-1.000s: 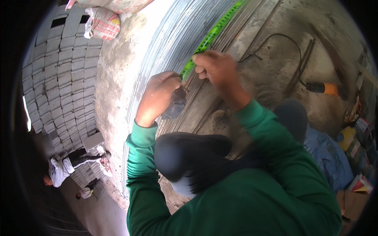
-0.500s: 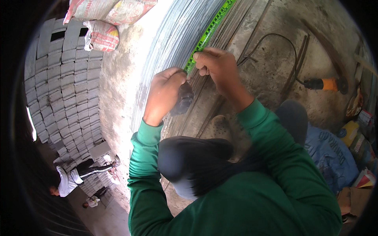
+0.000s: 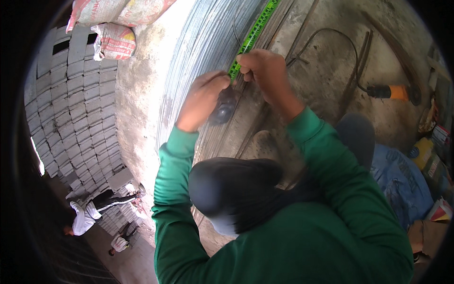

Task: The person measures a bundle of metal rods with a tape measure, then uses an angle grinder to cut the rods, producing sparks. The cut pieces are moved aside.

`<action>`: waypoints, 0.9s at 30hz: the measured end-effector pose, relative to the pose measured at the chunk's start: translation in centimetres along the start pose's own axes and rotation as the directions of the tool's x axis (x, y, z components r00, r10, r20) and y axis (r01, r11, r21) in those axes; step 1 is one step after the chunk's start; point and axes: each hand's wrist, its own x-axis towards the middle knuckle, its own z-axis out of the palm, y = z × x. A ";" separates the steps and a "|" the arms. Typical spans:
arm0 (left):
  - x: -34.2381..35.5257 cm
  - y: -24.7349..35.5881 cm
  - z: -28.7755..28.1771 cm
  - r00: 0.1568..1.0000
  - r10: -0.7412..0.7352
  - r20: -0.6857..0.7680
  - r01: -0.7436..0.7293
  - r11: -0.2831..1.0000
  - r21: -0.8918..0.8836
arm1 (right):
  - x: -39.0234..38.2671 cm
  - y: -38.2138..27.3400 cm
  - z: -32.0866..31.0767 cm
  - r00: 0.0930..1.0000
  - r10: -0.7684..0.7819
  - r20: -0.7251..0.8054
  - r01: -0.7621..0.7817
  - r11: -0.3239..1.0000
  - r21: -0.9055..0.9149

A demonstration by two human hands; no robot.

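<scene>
A bright green tape measure blade (image 3: pixel 255 31) runs out toward the top, stretched along a long bundle of thin metal rods (image 3: pixel 208 42). My left hand (image 3: pixel 201 99) is closed at the blade's near end, with the dark tape measure case (image 3: pixel 223 108) hanging below its fingers, blurred. Just beyond it, my right hand (image 3: pixel 265 71) pinches the blade between thumb and curled fingers. Both hands are close together above the rods. The blade's far end lies outside the picture.
An angle grinder (image 3: pixel 395 92) with an orange body lies on the floor at right, its dark cord curving toward the rods. Grey blocks (image 3: pixel 71 104) are stacked at left, below filled sacks (image 3: pixel 113 41). Two people, one in a white shirt (image 3: pixel 84 217), are at lower left. A blue sack (image 3: pixel 399 182) lies at right.
Both hands have shifted slightly upward in the picture, and my left hand is nearer the right one. The tape case has swung or turned a little. The whole view has shifted slightly.
</scene>
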 end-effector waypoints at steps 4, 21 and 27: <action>3.8 -4.4 0.6 0.999 0.025 0.029 -0.024 0.999 -0.036 | 0.9 2.8 -2.1 0.999 -0.033 0.037 0.036 0.997 -0.070; 16.8 -19.5 10.2 0.988 0.029 -0.154 0.021 0.950 0.312 | 4.4 15.6 -16.8 0.881 0.223 -0.416 -0.417 0.781 -0.464; 17.0 -20.2 12.1 0.967 0.092 -0.237 0.048 0.851 0.523 | 4.3 16.3 -16.7 0.886 0.167 -0.433 -0.358 0.839 -0.410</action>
